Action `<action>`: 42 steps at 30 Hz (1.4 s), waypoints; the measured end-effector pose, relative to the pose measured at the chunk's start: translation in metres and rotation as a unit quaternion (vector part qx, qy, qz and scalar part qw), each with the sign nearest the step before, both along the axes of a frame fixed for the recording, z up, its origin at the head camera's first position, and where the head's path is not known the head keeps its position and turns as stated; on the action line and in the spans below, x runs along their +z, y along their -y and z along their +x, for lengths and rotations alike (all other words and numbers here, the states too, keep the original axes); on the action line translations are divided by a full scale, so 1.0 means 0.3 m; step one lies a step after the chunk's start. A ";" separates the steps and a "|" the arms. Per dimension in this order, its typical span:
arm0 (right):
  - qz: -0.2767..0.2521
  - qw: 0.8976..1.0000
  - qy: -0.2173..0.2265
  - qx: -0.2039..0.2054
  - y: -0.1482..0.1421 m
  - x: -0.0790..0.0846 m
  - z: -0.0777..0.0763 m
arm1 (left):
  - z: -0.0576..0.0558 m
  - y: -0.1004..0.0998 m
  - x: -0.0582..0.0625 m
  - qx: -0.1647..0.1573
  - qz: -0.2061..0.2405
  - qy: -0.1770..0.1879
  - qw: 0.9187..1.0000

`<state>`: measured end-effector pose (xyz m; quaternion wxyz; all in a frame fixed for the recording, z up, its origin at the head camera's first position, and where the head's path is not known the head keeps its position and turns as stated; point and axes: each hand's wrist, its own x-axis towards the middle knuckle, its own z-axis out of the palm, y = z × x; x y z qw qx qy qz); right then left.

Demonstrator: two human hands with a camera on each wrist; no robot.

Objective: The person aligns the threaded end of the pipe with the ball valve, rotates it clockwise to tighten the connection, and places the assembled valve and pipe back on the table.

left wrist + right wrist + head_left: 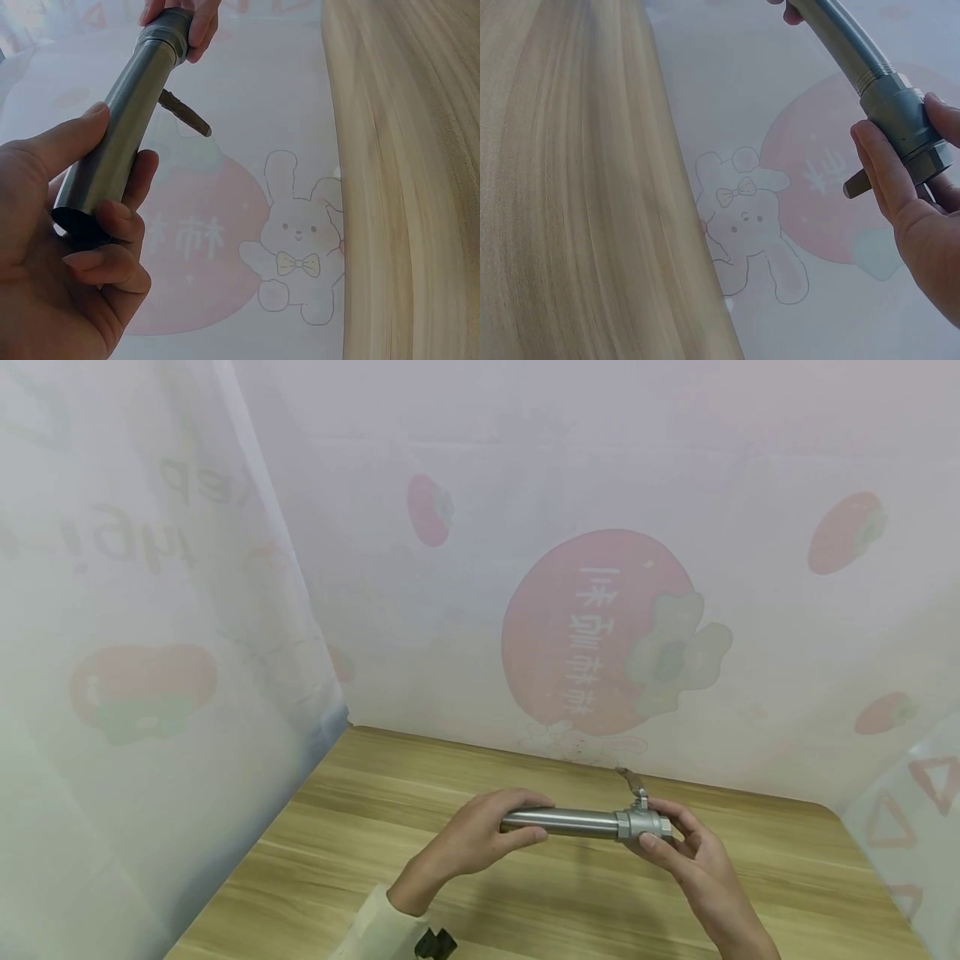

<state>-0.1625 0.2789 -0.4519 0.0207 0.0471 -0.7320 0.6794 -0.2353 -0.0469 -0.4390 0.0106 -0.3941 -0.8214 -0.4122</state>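
A shiny metal pipe (pixel 570 821) lies level above the table, its right end joined to a silver ball valve (pixel 641 825). My left hand (pixel 480 833) holds the pipe near its left end, thumb on the near side and fingers round the far side. The open end of the pipe (pixel 112 150) faces the left wrist camera. The valve body (pixel 901 120) is gripped between thumb and fingers of my right hand (pixel 705 864). Threads show where pipe meets valve in the right wrist view. A brownish lever handle (pixel 632 781) sticks out from the valve, away from me.
Below the hands is a wood-grain table (pixel 360 852) with rounded far corners. A pale curtain (pixel 420 635) printed with red fruit and a rabbit hangs behind it, and more printed cloth hangs at the left and right. A black object (pixel 435 943) sits by the left cuff.
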 end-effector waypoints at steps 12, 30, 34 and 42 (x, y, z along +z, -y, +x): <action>0.000 1.000 -0.002 0.000 -0.001 -0.001 0.002 | 0.006 0.003 -0.002 0.009 -0.006 -0.016 1.000; 0.008 1.000 0.009 -0.006 -0.002 0.004 0.002 | 0.006 0.000 -0.001 0.013 -0.017 -0.019 1.000; 0.008 1.000 0.011 -0.005 -0.003 0.004 0.002 | 0.005 -0.001 -0.002 0.017 -0.017 -0.021 0.999; 0.008 1.000 0.005 -0.002 -0.002 0.006 0.004 | 0.005 -0.003 -0.003 0.014 -0.015 -0.013 1.000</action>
